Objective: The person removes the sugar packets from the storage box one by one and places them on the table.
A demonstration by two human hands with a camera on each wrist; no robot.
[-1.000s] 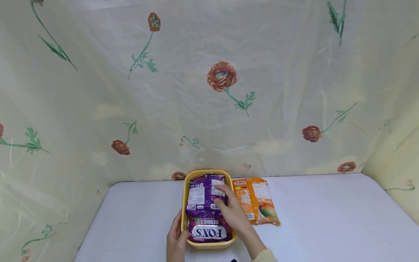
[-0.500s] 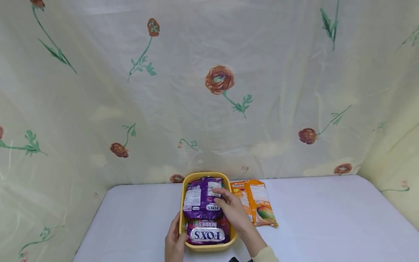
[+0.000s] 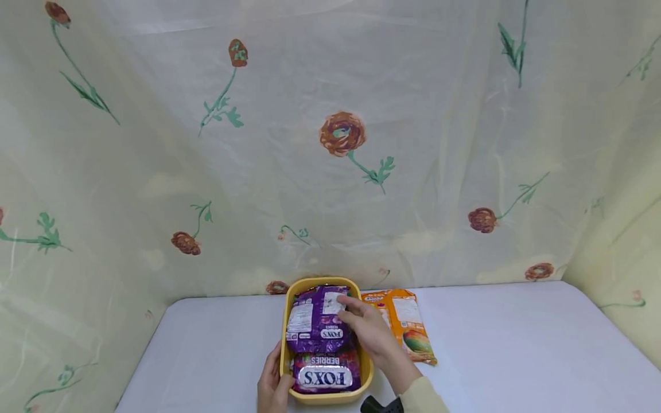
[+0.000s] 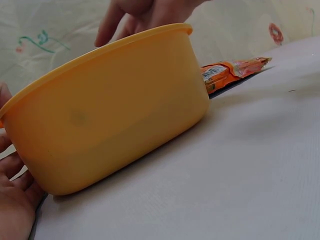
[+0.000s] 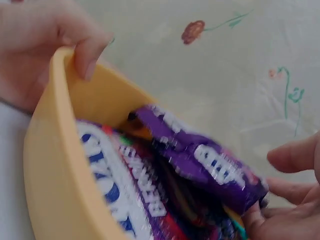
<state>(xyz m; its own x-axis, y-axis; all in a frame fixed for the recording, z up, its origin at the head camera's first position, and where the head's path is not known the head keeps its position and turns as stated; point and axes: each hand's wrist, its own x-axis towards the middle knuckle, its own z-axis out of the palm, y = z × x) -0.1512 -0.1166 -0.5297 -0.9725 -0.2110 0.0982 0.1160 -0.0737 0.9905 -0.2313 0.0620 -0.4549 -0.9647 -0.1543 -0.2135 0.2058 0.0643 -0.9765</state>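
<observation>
A yellow plastic tub [image 3: 368, 376] stands on the table with two purple FOX'S berries candy bags in it. The near bag [image 3: 325, 376] shows its big logo upside down; the far bag [image 3: 312, 318] lies label side up, tilted against the near one. My left hand [image 3: 273, 381] grips the tub's left wall, thumb over the rim and fingers outside. My right hand [image 3: 369, 330] is over the tub's right side, thumb and forefinger spread apart above the far bag. In the right wrist view its lower fingers [image 5: 255, 220] meet that bag's raised edge.
An orange FOX'S candy bag [image 3: 408, 321] with a mango picture lies flat just right of the tub, partly behind my right hand. The white table [image 3: 516, 350] ends at the back against a flowered curtain [image 3: 413, 201].
My right hand has eased slightly right relative to the far bag, showing more of its small logo. The view has tilted up a little. The left hand keeps its grip on the tub.
</observation>
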